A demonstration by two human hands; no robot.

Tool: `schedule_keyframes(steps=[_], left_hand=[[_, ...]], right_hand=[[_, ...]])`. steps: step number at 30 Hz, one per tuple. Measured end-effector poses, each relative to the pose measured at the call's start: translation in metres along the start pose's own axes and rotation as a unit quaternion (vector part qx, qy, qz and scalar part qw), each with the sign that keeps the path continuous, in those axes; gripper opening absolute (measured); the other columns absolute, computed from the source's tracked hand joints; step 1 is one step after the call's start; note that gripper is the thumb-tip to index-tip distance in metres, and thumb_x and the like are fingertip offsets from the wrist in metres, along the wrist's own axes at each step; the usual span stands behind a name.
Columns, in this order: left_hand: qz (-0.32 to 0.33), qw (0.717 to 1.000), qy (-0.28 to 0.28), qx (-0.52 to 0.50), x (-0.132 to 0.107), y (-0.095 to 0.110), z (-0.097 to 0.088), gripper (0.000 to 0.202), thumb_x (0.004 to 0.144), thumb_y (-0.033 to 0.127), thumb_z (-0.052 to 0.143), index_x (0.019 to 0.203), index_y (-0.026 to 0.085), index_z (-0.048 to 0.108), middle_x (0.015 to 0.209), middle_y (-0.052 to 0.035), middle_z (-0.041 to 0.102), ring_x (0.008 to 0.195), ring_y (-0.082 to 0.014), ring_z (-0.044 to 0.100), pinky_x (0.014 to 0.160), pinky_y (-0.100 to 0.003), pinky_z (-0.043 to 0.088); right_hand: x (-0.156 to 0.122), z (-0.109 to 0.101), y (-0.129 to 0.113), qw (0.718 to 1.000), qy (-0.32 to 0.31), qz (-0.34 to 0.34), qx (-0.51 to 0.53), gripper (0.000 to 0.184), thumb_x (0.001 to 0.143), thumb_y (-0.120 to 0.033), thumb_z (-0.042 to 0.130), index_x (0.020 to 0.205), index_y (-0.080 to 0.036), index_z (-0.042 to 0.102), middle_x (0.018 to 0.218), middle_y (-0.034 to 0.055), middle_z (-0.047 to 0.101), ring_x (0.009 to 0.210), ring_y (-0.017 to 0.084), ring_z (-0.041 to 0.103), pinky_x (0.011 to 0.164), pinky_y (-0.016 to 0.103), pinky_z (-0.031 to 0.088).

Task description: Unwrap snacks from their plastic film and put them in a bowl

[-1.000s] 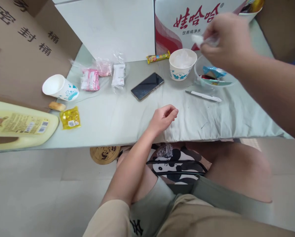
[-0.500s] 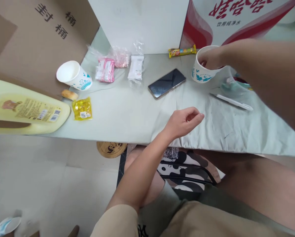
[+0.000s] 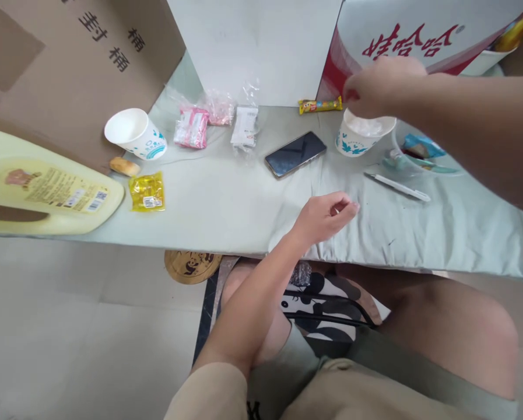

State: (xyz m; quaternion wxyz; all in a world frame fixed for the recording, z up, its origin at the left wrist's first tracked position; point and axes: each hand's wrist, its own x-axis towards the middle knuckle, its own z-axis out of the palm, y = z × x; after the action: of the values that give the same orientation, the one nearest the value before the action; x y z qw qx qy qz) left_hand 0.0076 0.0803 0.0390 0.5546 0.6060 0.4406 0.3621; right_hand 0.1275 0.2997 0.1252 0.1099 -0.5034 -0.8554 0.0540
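Right hand (image 3: 383, 87): fingers curled, blurred, above the upright paper cup (image 3: 352, 140); whether it holds anything cannot be told. Left hand (image 3: 325, 216): half-open, nothing visible in it, nearer the body than the cup. Right of the cup, clear bowl (image 3: 447, 168); left, phone (image 3: 296, 154). A low wrist sweep could tip the seemingly light cup.

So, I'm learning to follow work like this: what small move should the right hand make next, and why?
Probably shift the right hand rightward to the clear plastic bowl: the hand hovers near the rim of the upright paper cup, where crumpled clear plastic sits, and the bowl beside that cup holds a blue packet. Whether the hand holds anything is hidden.
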Motion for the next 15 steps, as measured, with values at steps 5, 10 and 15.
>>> schedule_keyframes(steps=[5, 10, 15], left_hand=[[0.021, 0.991, -0.018, 0.128, 0.004, 0.002, 0.0, 0.031, 0.094, 0.048, 0.052, 0.081, 0.02, 0.056, 0.083, 0.0, 0.065, 0.069, -0.0124, 0.052, 0.067, -0.03, 0.036], [0.034, 0.979, -0.045, 0.198, 0.006, -0.007, 0.002, 0.027, 0.092, 0.044, 0.055, 0.078, 0.021, 0.057, 0.079, -0.004, 0.063, 0.075, -0.0201, 0.058, 0.067, -0.034, 0.041], [0.094, 0.977, -0.037, 0.189, 0.011, -0.024, 0.006, 0.011, 0.082, 0.021, 0.068, 0.075, 0.023, 0.059, 0.103, -0.0052, 0.071, 0.113, -0.0308, 0.059, 0.093, -0.039, 0.048]], right_hand=[[-0.006, 0.039, -0.061, 0.998, -0.031, -0.057, -0.012, 0.055, 0.09, -0.051, 0.068, 0.134, -0.019, 0.062, 0.148, 0.0157, 0.05, 0.131, 0.03, 0.052, 0.099, 0.04, 0.05], [0.013, 0.105, -0.127, 0.991, -0.073, -0.113, -0.02, 0.078, 0.08, -0.05, 0.078, 0.148, -0.028, 0.048, 0.15, 0.0137, 0.046, 0.13, 0.035, 0.051, 0.101, 0.049, 0.049], [0.037, 0.148, -0.145, 0.987, -0.076, -0.141, -0.009, 0.045, 0.092, -0.037, 0.063, 0.135, -0.026, 0.059, 0.138, 0.0113, 0.054, 0.118, 0.03, 0.055, 0.095, 0.045, 0.05]])
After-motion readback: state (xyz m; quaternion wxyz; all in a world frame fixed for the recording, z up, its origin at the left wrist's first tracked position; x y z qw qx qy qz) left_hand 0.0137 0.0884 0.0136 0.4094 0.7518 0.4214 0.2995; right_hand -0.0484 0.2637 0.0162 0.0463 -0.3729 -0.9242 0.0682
